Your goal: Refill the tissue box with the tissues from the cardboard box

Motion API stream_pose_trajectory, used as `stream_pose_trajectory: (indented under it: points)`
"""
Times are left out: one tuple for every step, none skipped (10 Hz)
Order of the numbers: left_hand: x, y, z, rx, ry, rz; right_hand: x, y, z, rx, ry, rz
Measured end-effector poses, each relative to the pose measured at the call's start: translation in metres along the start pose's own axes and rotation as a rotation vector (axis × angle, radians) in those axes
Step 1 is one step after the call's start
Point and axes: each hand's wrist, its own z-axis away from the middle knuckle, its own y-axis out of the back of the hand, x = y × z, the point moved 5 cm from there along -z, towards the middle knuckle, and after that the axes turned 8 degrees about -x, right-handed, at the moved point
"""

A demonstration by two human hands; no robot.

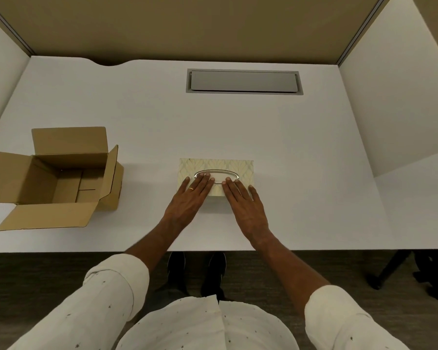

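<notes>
Both hands lie flat and open, gripping nothing: left hand (pixel 187 198) and right hand (pixel 245 205) press the tissue box (pixel 238 164), whose long side runs left-right. Cardboard box (pixel 61 178) sits far left, nearer the left hand.

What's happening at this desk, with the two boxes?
A person stands at a white desk with both hands flat on top of a patterned tissue box. The left hand and right hand have fingertips at its oval opening, where no tissue pokes out. To the left, apart from it, the cardboard box sits with flaps open and looks empty inside.
</notes>
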Motion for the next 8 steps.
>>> stream_pose_trajectory:
  points:
    - [-0.008,0.002,-0.007,-0.024,0.03,0.046,0.004,0.002,-0.009,-0.011,0.013,-0.013]
    - [-0.019,0.002,-0.009,-0.017,0.084,0.104,0.008,0.001,-0.016,-0.015,-0.008,-0.03]
    - [-0.027,-0.002,-0.001,-0.014,0.165,0.103,0.015,-0.005,-0.015,-0.011,-0.084,-0.055]
    - [-0.023,-0.005,0.006,-0.024,0.199,0.115,0.017,-0.009,-0.012,-0.029,-0.085,-0.039]
    - [-0.019,-0.007,0.008,-0.027,0.236,0.119,0.015,-0.01,-0.013,-0.031,-0.082,-0.027]
    - [-0.017,-0.005,0.008,-0.058,0.259,0.163,0.013,-0.007,-0.011,-0.037,-0.1,-0.046]
    - [-0.019,-0.004,0.008,-0.062,0.259,0.183,0.01,-0.006,-0.012,-0.014,-0.112,-0.05]
    - [-0.024,0.01,0.007,-0.011,0.265,0.216,0.007,0.005,-0.018,0.032,-0.149,-0.111]
